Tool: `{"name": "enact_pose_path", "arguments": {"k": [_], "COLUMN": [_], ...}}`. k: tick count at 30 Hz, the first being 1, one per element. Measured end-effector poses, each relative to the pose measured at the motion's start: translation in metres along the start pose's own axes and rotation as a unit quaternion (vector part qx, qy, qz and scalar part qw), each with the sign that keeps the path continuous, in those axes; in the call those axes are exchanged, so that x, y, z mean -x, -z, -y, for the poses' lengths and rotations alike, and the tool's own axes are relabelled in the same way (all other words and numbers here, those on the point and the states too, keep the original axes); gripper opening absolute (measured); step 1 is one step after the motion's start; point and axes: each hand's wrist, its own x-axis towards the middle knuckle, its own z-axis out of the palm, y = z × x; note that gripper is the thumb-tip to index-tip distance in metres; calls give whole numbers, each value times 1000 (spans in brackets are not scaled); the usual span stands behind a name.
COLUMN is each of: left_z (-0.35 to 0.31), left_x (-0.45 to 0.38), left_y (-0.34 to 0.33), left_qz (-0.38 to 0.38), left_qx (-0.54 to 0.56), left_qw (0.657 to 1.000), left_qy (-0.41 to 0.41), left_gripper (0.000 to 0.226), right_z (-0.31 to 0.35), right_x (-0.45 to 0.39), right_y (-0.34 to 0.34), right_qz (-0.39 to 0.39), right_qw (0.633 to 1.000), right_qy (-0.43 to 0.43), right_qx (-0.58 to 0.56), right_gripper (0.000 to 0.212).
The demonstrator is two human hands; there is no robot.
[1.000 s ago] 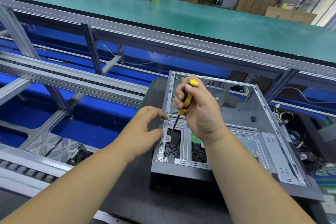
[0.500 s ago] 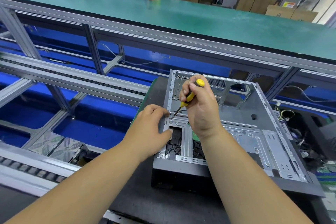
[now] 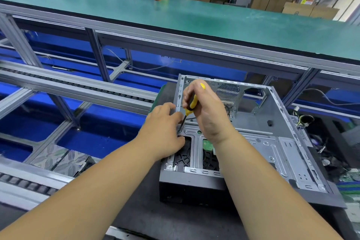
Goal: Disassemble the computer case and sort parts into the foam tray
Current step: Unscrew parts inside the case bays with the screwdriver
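Your right hand (image 3: 207, 112) is up over the open computer case (image 3: 272, 142), fingers curled tight round the yellow-and-black screwdriver (image 3: 191, 103), with the wrist cocked so the handle leans away from you and to the right. The thin shaft runs down and to the left, and its tip sits on a small screw (image 3: 178, 131) in the metal bracket at the case's near-left corner. Your left hand (image 3: 165, 132) comes in from the left, palm down on that corner; the forefinger and thumb curve in close on either side of the shaft's tip, but whether they pinch anything I cannot tell. Both forearms reach forward from the bottom of the view, the left one angled in across the dark mat (image 3: 155, 216). The case lies on its side on that mat, open face up, with a black fan grille (image 3: 184, 159) showing just below your left thumb. A green conveyor belt (image 3: 194, 17) runs across behind.
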Motion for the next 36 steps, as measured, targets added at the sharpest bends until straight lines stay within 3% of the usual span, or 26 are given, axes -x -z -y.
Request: {"name": "enact_pose_path", "arguments": {"k": [4,7,10,15,22,27,31,33,36], "left_z": [6,5,3,5,6,8,4,1,-6], "left_x": [-27,-46,-57,-65,-66,-66,-65,-65,-68], "left_y": [12,21,23,27,28,29,34,36,39], "left_qz": [137,220,233,276,330,325,341,347,344], "left_qx": [-92,-114,-53,79,99,127,186,186,177], "left_qw": [983,963,966,955,937,936,921,919,921], "left_qy": [-82,-102,-103,-75,-49,-52,3,21,50], "left_gripper": [70,46,21,29,22,44,51,33,21], "right_z": [9,12,11,11,14,13,12,11,11], "right_x": [-4,-8,-11,-9,-11,-8,-9,-10,-10], "right_y": [6,8,8,12,9,6,5,3,4], "right_qz": [42,24,-2,-8,-6,-41,-61,-58,-66], "right_qw": [997,996,993,987,981,975,930,910,919], "right_qy": [-34,-15,17,55,42,75,142,158,137], "right_qx": [53,86,115,149,190,203,333,380,365], "right_gripper": [22,16,17,15,25,15,11,20,30]}}
